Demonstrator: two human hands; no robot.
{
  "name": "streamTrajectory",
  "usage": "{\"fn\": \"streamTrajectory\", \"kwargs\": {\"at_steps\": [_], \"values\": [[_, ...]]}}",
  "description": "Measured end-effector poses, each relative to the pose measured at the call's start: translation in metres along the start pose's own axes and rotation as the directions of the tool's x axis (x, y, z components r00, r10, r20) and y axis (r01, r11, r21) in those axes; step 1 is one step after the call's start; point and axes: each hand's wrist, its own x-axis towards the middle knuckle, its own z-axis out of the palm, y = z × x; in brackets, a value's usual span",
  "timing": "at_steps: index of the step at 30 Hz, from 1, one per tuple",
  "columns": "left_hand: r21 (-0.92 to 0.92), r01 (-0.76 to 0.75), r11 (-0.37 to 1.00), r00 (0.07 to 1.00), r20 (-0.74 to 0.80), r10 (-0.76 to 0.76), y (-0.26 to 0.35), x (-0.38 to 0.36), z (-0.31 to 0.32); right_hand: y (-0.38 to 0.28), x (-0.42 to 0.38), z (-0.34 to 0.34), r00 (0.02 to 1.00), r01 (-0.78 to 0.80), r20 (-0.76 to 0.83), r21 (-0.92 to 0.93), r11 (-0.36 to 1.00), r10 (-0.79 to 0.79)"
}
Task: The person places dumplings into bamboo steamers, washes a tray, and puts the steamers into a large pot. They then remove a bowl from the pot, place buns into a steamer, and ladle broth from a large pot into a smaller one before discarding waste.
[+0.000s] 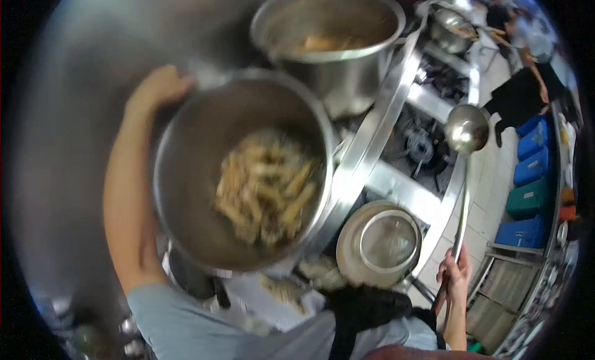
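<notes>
My left hand (158, 87) grips the far rim of a large steel bowl (204, 137), which is tilted toward me and holds a heap of pale, stick-shaped food pieces (266, 193). My right hand (455, 276) is shut on the long handle of a steel ladle (466, 129), whose round cup hangs above the stove area. The bowl sits in front of a big steel pot (328, 31) with yellowish contents. The picture is blurred by motion.
A round wire strainer (381, 242) rests in a pan below the bowl. Gas burners (421, 143) lie between steel rails. Blue and green crates (533, 186) stand on the tiled floor at right. Another person (527, 56) is at far top right.
</notes>
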Motion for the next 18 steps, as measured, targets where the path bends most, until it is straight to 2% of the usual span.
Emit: {"fn": "streamTrajectory", "kwargs": {"at_steps": [1, 3, 4, 6, 8, 9, 10, 11, 12, 13, 15, 17, 18], "values": [[0.001, 0.050, 0.999, 0.986, 0.160, -0.050, -0.021, -0.011, 0.016, -0.002, -0.003, 0.006, 0.999, 0.040, -0.027, 0.007, 0.999, -0.040], [-0.064, 0.270, 0.961, 0.919, 0.314, -0.237, -0.030, -0.042, 0.037, -0.007, -0.004, 0.000, 0.997, 0.015, 0.077, 0.092, 0.996, -0.022], [-0.070, 0.281, 0.957, 0.914, 0.322, -0.245, -0.041, -0.043, 0.054, -0.008, -0.007, -0.001, 0.998, -0.011, 0.060, 0.106, 0.994, 0.004], [-0.324, 0.177, 0.929, 0.984, 0.092, -0.156, -0.066, -0.031, 0.104, -0.011, -0.012, 0.001, 0.997, -0.072, 0.034, 0.022, 0.997, 0.071], [-0.526, 0.180, 0.831, 0.971, -0.039, -0.235, -0.080, -0.016, 0.138, -0.015, -0.018, 0.008, 0.988, -0.154, 0.018, -0.069, 0.986, 0.155], [-0.670, 0.230, 0.706, 0.947, -0.013, -0.321, -0.071, -0.020, 0.134, -0.018, -0.022, 0.011, 0.982, -0.183, 0.017, -0.092, 0.979, 0.186], [-0.648, 0.225, 0.728, 0.964, 0.037, -0.265, -0.066, -0.025, 0.130, -0.014, -0.028, 0.007, 0.986, -0.152, 0.049, -0.114, 0.982, 0.158], [-0.627, 0.220, 0.747, 0.950, -0.038, -0.311, -0.070, -0.018, 0.141, -0.011, -0.031, 0.004, 0.987, -0.114, 0.094, -0.131, 0.985, 0.127], [-0.547, 0.272, 0.791, 0.936, -0.038, -0.349, -0.049, -0.030, 0.126, -0.013, -0.040, 0.004, 0.993, -0.058, 0.088, -0.152, 0.987, 0.072], [-0.465, 0.182, 0.867, 0.928, -0.209, -0.307, -0.061, -0.025, 0.135, -0.017, -0.044, 0.007, 0.994, 0.015, 0.105, -0.162, 0.987, 0.002], [-0.455, 0.204, 0.867, 0.939, -0.160, -0.305, -0.062, -0.027, 0.122, -0.022, -0.061, -0.010, 0.995, 0.031, 0.103, -0.173, 0.984, -0.014], [-0.513, 0.176, 0.840, 0.951, -0.131, -0.279, -0.062, -0.033, 0.113, -0.023, -0.072, -0.022, 0.987, 0.136, 0.129, -0.398, 0.907, -0.092], [-0.559, 0.161, 0.814, 0.964, -0.089, -0.252, -0.065, -0.040, 0.107, -0.033, -0.083, -0.016, 0.998, 0.040, 0.056, -0.424, 0.905, -0.018]]}}
